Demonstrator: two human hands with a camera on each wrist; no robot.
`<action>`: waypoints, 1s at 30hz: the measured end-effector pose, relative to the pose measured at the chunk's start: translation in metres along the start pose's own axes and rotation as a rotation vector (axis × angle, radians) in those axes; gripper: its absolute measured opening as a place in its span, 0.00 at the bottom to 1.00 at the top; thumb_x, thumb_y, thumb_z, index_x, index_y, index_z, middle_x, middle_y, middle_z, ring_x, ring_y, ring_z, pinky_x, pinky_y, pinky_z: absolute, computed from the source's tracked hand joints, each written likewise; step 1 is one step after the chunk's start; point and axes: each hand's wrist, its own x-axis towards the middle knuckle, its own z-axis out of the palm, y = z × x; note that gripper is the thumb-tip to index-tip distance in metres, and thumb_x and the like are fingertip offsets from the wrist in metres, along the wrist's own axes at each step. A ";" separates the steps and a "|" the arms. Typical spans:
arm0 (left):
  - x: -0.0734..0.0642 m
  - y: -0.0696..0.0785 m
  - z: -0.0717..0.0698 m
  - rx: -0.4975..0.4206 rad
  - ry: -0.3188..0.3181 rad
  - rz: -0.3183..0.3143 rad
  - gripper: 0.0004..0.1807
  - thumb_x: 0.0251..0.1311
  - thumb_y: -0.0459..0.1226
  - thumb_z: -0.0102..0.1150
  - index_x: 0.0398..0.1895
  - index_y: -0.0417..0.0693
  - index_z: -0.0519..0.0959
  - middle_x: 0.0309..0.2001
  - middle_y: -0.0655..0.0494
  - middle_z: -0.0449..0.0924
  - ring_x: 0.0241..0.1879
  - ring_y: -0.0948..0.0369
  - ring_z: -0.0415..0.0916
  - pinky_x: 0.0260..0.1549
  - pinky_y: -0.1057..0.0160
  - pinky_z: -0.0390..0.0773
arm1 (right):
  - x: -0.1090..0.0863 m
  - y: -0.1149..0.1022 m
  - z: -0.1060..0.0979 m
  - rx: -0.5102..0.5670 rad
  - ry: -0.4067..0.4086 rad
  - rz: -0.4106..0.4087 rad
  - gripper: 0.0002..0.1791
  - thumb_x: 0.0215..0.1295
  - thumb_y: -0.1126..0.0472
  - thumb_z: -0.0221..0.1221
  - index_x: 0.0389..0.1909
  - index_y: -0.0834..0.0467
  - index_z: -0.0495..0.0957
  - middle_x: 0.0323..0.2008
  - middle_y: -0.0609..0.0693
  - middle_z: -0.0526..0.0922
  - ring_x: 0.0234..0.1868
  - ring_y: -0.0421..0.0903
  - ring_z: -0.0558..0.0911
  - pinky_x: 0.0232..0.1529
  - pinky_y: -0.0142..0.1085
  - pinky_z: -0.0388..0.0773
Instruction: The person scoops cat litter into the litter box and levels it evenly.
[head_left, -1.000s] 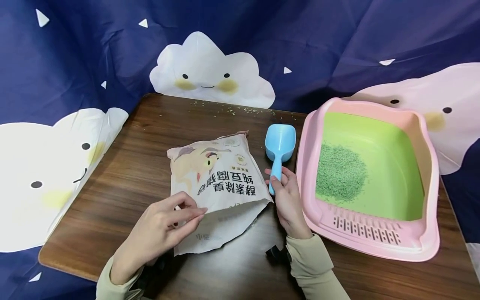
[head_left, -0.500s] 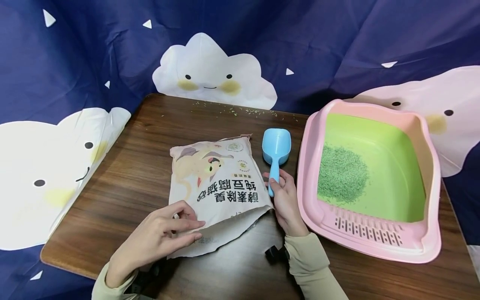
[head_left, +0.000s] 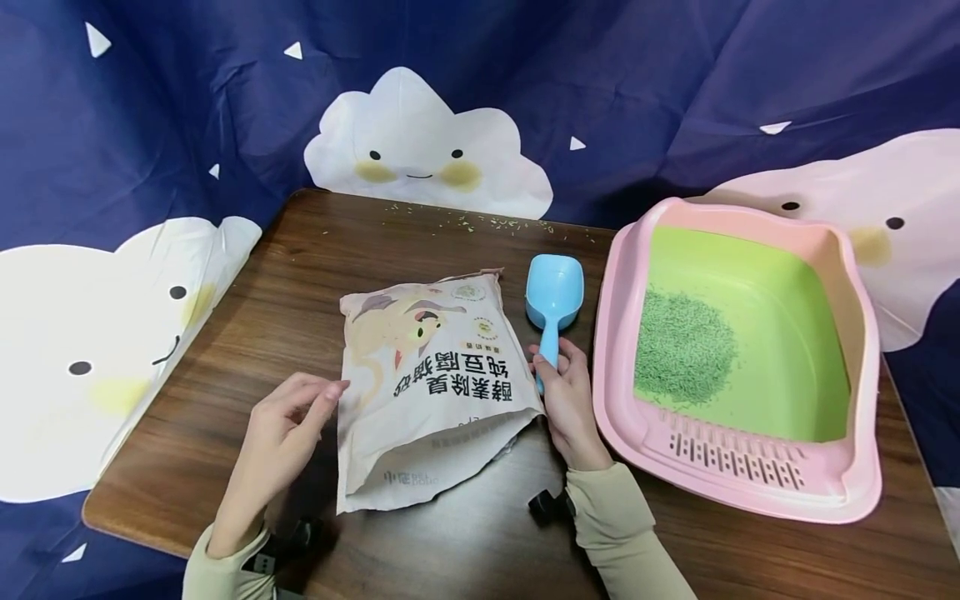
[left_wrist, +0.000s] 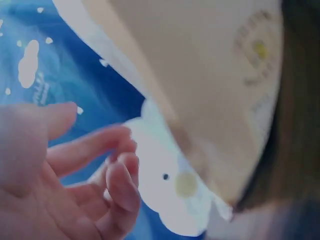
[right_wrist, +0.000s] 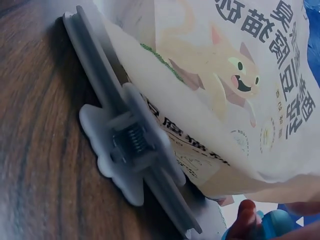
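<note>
A white cat litter bag (head_left: pixel 427 358), printed with a cat, stands with its open mouth facing the near side of the table. Just off its left edge is my left hand (head_left: pixel 281 425), fingers loosely bent and holding nothing. In the left wrist view a gap separates those fingers (left_wrist: pixel 122 185) from the bag (left_wrist: pixel 200 75). My right hand (head_left: pixel 573 412), right of the bag, grips the handle of a blue scoop (head_left: pixel 555 287), its bowl pointing away from me. The scoop's bowl holds nothing visible. How full the bag is cannot be seen.
A pink litter tray (head_left: pixel 862 400) with a green floor stands at the right, a heap of green pellets (head_left: pixel 682 346) at its left side. Crumbs (head_left: pixel 502 221) lie along the table's (head_left: pixel 187 442) far edge. A grey bag clip (right_wrist: pixel 130 135) lies beside the bag.
My left hand has let go of the bag's mouth and moved left and away from it. The bag's mouth now gapes wider. My right hand still holds the scoop in nearly the same place.
</note>
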 end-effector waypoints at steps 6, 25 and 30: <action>-0.003 -0.028 0.009 0.181 -0.010 -0.221 0.15 0.60 0.46 0.51 0.43 0.48 0.79 0.33 0.61 0.76 0.25 0.69 0.74 0.25 0.75 0.72 | 0.020 0.033 -0.011 -0.097 -0.023 -0.083 0.41 0.61 0.52 0.54 0.67 0.59 0.40 0.55 0.60 0.68 0.52 0.49 0.73 0.48 0.39 0.73; -0.015 -0.041 0.012 0.051 -0.368 -0.582 0.28 0.58 0.58 0.44 0.42 0.45 0.77 0.22 0.54 0.77 0.21 0.61 0.75 0.22 0.65 0.74 | -0.019 -0.013 0.000 -0.560 0.107 -0.384 0.31 0.62 0.57 0.51 0.63 0.62 0.54 0.62 0.59 0.57 0.64 0.50 0.57 0.62 0.46 0.55; -0.019 -0.043 0.014 -0.152 -0.402 -0.626 0.26 0.60 0.56 0.45 0.31 0.41 0.77 0.19 0.52 0.73 0.19 0.58 0.74 0.22 0.60 0.77 | -0.026 -0.019 0.003 -0.624 0.079 -0.487 0.27 0.63 0.58 0.50 0.62 0.62 0.58 0.56 0.58 0.64 0.58 0.49 0.63 0.58 0.42 0.61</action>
